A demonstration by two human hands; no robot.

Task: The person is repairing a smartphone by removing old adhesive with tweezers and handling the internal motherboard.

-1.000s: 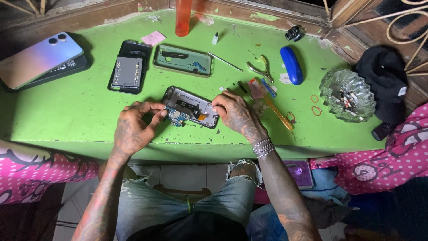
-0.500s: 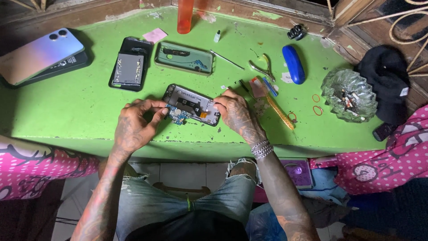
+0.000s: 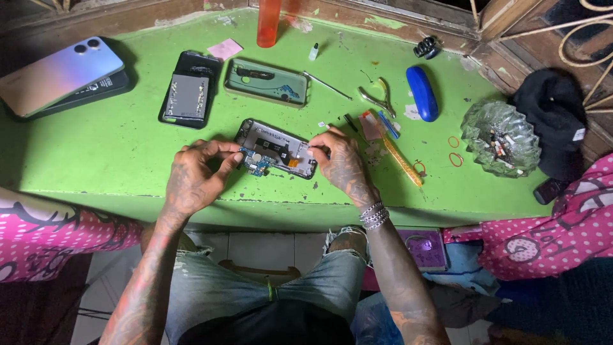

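Observation:
An opened phone [image 3: 276, 148] with its back off lies near the front edge of the green table [image 3: 115, 160], its boards and parts showing. My left hand [image 3: 195, 176] grips its left end, thumb and fingers pinching the frame. At the phone's right end my right hand [image 3: 338, 160] pinches something small; what it holds is too small to make out.
Behind the phone lie a dark phone body with a grey battery [image 3: 188, 97], a clear back cover [image 3: 265, 82], pliers [image 3: 378, 99], a blue case [image 3: 423, 92], a yellow tool [image 3: 401, 160] and red rubber rings [image 3: 454, 150]. A glass ashtray [image 3: 501, 137] stands right; a pastel phone [image 3: 57, 73] lies far left.
Both hands stay on the opened phone. The fingers shifted slightly along its edges; the phone itself has barely moved.

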